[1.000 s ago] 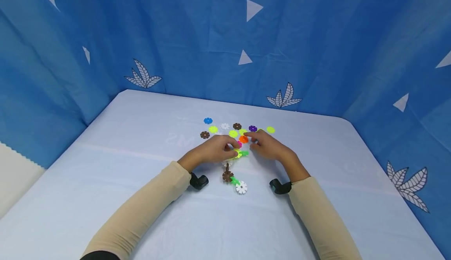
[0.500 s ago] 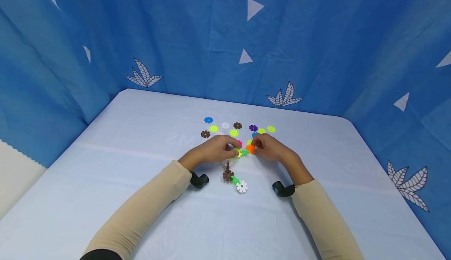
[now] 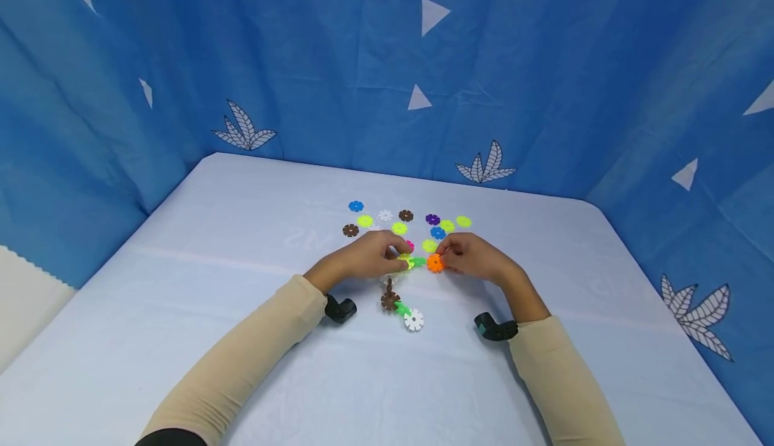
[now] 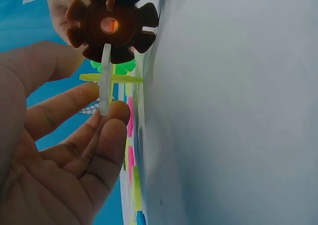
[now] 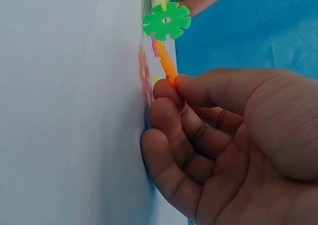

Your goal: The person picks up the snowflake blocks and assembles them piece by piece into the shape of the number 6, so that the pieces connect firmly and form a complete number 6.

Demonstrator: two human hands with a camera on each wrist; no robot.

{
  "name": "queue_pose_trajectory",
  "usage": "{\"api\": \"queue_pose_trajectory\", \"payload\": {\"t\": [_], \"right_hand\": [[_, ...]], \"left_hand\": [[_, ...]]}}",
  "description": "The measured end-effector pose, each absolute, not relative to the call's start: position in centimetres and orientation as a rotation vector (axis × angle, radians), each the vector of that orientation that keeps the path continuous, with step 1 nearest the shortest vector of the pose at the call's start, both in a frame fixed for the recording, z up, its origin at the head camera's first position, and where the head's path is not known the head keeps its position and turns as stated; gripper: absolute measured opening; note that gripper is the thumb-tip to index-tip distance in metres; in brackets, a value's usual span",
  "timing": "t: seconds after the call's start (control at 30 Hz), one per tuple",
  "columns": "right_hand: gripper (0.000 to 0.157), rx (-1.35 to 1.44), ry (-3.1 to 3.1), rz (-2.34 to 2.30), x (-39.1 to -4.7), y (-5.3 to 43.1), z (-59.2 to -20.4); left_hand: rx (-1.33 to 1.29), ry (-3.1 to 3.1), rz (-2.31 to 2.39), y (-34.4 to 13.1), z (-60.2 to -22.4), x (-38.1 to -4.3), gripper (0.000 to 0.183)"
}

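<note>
My left hand (image 3: 371, 256) pinches a yellow-green notched plastic disc (image 3: 404, 262) in a linked chain of snowflake discs. A green disc (image 5: 154, 24) stands out from its right side. Toward me the chain runs through a whitish disc (image 4: 105, 93), seen edge-on in the left wrist view, to brown discs (image 3: 390, 300), a green piece (image 3: 402, 309) and a white disc (image 3: 414, 320). Between thumb and index finger, my right hand (image 3: 474, 258) pinches an orange disc (image 3: 434, 263). Its edge is close to the green disc; I cannot tell whether they touch.
Several loose discs lie beyond my hands, among them blue (image 3: 356, 206), brown (image 3: 351, 230), purple (image 3: 432, 219) and yellow-green (image 3: 463, 221) ones. They rest on a white-covered table (image 3: 290, 379), with a blue curtain (image 3: 338, 63) behind it.
My right hand has picked the orange disc up from the loose discs and brought it toward me, beside the green disc. The left hand stays about where it was.
</note>
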State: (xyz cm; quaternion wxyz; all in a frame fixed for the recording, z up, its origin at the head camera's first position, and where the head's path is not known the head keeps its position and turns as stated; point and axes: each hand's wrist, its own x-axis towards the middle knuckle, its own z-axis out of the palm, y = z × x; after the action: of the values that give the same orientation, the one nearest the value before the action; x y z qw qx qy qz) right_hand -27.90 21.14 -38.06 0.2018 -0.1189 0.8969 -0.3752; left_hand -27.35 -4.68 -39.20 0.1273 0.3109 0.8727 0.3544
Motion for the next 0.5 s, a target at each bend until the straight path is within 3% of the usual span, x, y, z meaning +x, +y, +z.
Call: {"api": "queue_pose_trajectory", "payload": {"t": [0.5], "right_hand": [[0.010,-0.257,2.434,-1.158,-27.5,19.9,-38.3]], "left_hand": [[0.814,2.645,0.961,-4.3,-38.9,-27.1,0.023]]}}
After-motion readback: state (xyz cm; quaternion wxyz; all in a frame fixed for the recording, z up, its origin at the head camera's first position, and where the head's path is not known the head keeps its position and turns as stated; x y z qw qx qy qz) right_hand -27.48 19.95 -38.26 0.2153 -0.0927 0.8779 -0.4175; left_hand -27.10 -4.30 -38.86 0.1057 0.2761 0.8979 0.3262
